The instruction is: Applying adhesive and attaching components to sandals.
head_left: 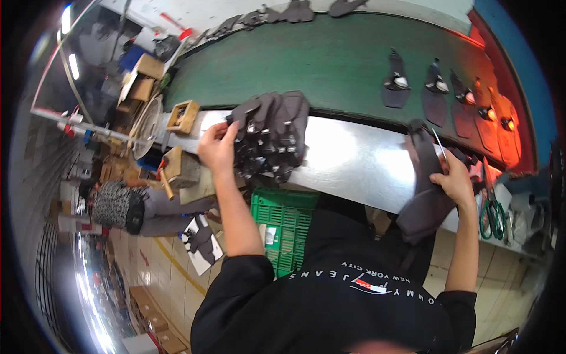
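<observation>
Shiny steel worktable (354, 159) in front, curved green conveyor belt (330, 65) beyond it carrying flat dark shoe pieces (436, 88) under orange light. Green plastic crate (286, 221) below the table edge; cardboard boxes on the factory floor at left. Left hand (218, 147) raised, fingers pinching the near edge of the fanned stack of dark grey shoe uppers (271, 133) lying on the table. Right hand (454, 180) closed around thin metal scissors (439, 144), pressing on a dark grey fabric piece (424, 200) draped over the table edge. Scissor handles hidden by the palm.
</observation>
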Available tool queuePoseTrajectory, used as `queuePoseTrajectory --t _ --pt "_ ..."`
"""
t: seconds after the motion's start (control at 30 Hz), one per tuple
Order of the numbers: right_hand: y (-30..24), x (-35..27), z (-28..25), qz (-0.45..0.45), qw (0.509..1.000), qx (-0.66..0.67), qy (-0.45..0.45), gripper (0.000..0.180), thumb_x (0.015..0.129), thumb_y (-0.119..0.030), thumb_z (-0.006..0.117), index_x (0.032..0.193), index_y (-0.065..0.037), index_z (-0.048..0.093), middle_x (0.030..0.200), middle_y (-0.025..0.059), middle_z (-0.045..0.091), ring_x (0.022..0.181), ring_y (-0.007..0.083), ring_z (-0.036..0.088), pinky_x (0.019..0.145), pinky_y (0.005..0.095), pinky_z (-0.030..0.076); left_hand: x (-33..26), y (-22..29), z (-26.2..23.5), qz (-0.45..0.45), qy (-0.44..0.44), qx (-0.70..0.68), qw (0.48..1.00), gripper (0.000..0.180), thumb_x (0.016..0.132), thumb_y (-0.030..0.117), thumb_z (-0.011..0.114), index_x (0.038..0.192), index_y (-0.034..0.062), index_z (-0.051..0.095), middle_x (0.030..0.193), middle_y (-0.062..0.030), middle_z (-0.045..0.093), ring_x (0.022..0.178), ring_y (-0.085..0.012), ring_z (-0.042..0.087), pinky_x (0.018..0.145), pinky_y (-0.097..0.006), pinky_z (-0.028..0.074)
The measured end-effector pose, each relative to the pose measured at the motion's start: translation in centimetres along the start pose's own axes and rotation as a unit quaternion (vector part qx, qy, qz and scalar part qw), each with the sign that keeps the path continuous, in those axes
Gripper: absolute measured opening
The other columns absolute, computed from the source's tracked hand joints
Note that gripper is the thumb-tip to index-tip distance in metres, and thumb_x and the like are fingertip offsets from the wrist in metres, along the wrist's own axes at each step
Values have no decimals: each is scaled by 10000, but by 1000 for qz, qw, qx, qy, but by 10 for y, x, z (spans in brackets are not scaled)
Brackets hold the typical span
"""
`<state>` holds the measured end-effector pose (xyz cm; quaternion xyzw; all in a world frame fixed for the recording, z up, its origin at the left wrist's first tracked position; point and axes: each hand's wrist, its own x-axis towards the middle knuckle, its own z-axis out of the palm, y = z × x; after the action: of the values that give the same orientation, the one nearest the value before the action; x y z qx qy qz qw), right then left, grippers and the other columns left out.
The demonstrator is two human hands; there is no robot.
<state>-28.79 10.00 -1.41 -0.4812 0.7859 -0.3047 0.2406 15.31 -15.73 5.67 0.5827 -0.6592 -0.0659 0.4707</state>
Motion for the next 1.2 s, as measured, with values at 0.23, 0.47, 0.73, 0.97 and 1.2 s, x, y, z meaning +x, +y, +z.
queuePoseTrajectory --t 0.23,0.47,0.73,0.97,1.2 --pt "-33 5 -35 40 925 349 -146 345 704 16 692 1005 -59 541 728 -34 521 536 26 456 404 179 297 -29 77 -11 64 -21 -139 988 399 771 116 760 1140 23 642 1041 -101 641 956 -181 597 839 -317 460" --pt "-38 4 -38 -173 824 534 -81 418 729 -312 796 956 -70 541 964 83 608 601 0 489 488 126 344 -92 88 105 293 -266 -92 914 360 758 275 730 1054 79 669 1119 -121 643 1085 -318 575 898 -413 452" --pt "-25 -4 -7 -71 812 580 -7 257 806 -80 678 1025 -75 545 840 66 628 428 28 381 370 152 273 -106 8 112 348 -302 207 863 550 899 478 492 1339 150 451 1382 -144 440 1286 -350 399 1053 -563 262" --pt "-32 -24 2 44 846 527 -66 163 868 -105 640 1001 -59 558 741 -20 599 354 6 333 321 158 225 -95 -28 71 378 -295 214 851 594 882 458 532 1309 51 464 1364 -116 480 1300 -226 416 1081 -442 246" --pt "-59 -37 26 65 857 495 -124 139 874 -84 624 975 -14 557 557 -67 475 365 1 329 348 177 223 -96 -18 58 319 -278 205 883 522 850 429 606 1184 28 576 1287 -167 545 1227 -287 496 1024 -448 349"
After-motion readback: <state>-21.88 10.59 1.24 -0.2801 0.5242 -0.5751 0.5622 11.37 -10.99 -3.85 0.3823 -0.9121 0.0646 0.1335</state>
